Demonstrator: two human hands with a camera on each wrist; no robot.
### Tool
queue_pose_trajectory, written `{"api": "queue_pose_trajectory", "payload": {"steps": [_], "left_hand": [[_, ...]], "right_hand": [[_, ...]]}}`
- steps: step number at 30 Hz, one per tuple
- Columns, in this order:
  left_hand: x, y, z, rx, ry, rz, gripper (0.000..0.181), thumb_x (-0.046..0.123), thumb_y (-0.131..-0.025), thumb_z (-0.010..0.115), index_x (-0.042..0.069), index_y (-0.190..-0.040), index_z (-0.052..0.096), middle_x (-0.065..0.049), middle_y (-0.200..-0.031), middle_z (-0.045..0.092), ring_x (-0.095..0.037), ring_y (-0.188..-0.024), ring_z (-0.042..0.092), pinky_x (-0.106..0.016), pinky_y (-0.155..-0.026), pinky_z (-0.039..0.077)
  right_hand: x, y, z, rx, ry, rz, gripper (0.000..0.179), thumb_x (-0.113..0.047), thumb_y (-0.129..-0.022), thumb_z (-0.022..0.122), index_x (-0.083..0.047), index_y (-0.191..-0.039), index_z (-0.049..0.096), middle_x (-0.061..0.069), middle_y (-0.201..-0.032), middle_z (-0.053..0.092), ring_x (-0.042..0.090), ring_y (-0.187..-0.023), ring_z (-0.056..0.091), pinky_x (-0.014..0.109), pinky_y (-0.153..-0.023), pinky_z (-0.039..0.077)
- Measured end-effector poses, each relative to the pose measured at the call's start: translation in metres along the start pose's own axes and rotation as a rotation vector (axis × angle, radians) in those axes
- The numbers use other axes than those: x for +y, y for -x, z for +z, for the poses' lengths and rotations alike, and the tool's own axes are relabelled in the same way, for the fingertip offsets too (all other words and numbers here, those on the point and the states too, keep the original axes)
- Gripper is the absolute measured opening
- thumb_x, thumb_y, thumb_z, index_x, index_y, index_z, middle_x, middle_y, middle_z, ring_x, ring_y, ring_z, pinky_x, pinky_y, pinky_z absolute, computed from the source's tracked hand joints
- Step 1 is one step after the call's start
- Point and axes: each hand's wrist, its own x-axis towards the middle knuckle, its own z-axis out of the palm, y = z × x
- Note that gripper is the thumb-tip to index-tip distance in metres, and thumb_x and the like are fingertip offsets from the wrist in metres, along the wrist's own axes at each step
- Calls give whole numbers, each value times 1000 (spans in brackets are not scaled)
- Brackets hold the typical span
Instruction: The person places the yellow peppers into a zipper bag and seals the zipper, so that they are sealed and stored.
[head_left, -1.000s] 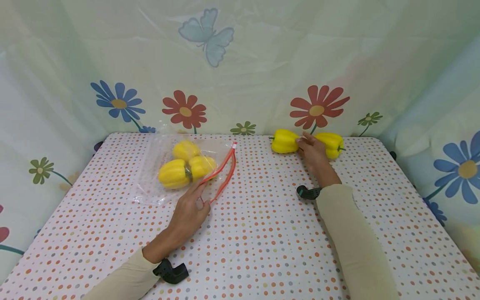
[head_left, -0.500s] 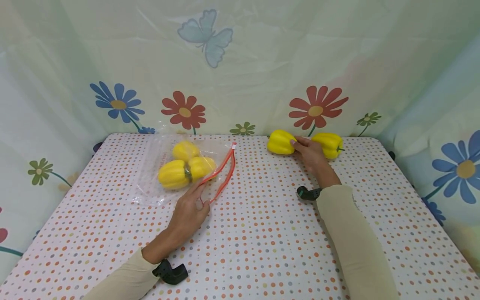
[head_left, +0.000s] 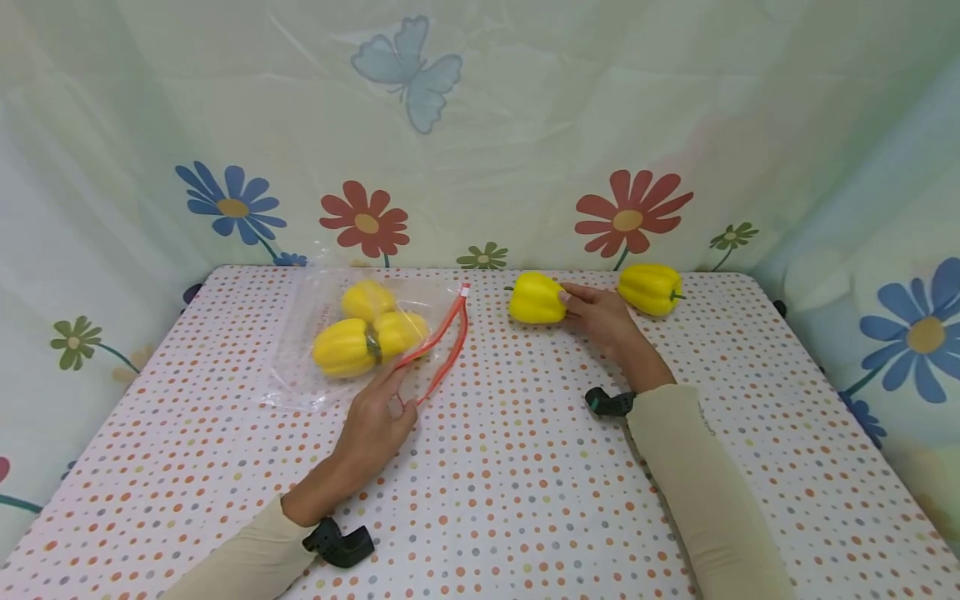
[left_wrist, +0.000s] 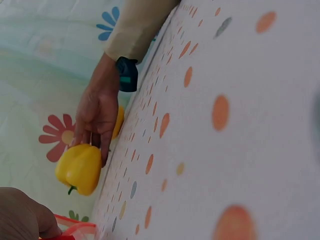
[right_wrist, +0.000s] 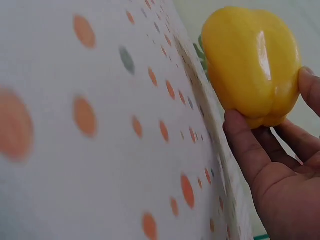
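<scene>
My right hand [head_left: 603, 321] grips a yellow bell pepper [head_left: 537, 298] by its bottom end, its green stem pointing left. In the right wrist view the thumb and fingertips press around that pepper [right_wrist: 252, 62], which looks raised off the table. My left hand [head_left: 375, 421] pinches the red-edged mouth of a clear zip bag [head_left: 296, 367], holding it partly open. Inside the bag lie three yellow bell peppers [head_left: 345, 348]. Another yellow bell pepper [head_left: 650, 289] rests on the table beyond my right hand. In the left wrist view, the left hand [left_wrist: 22, 217] shows only in part at the lower corner.
The table [head_left: 495, 500] wears a white cloth with coloured dots. Behind it and at both sides hangs a curtain [head_left: 517, 108] printed with flowers and a butterfly. The bag's red zip slider [head_left: 465, 290] sits at the far end of its mouth.
My right hand has taken hold of the left one of the two loose peppers and carried it leftward, toward the bag, away from the other. My left hand and the bag stay put.
</scene>
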Motion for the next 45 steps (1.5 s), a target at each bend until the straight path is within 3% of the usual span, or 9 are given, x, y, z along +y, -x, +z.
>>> {"api": "queue_pose_trajectory", "payload": {"steps": [8, 13, 22, 35, 45], "left_hand": [[0, 0, -1, -3, -5, -10, 54, -7, -80, 69, -11, -132, 53, -21, -144, 45, -27, -133, 42, -42, -98, 42], [0, 0, -1, -6, -9, -20, 54, -6, -80, 69, -10, -132, 54, -21, -143, 45, -28, -132, 44, -42, -98, 42], [1, 0, -1, -10, -3, -24, 54, -5, -81, 69, -9, -133, 53, -18, -144, 46, -26, -132, 43, -41, -99, 41], [3, 0, -1, -20, -2, -40, 54, -4, -82, 69, -8, -134, 53, -18, -145, 45, -26, -132, 44, -42, -99, 41], [4, -1, -2, -15, -2, -33, 55, -4, -82, 69, -9, -134, 53, -19, -144, 46, -28, -131, 45, -41, -99, 41]], "right_hand": [[-5, 15, 23, -175, 100, -72, 54, -28, -98, 58, -6, -146, 44, 12, -144, 46, 28, -122, 52, 36, -95, 47], [-7, 20, 37, -221, 116, -81, 51, -24, -97, 61, -6, -143, 49, 12, -139, 51, 28, -119, 55, 34, -91, 49], [-11, 24, 58, -245, 84, -85, 46, -16, -96, 62, -3, -140, 51, 14, -136, 53, 29, -116, 57, 35, -89, 51], [-12, 26, 77, -256, 173, -75, 48, -24, -95, 65, -10, -139, 54, 10, -135, 55, 25, -112, 58, 34, -90, 50], [-10, 23, 96, -243, 92, -120, 48, -23, -95, 64, -3, -138, 54, 14, -131, 56, 26, -112, 59, 33, -87, 51]]}}
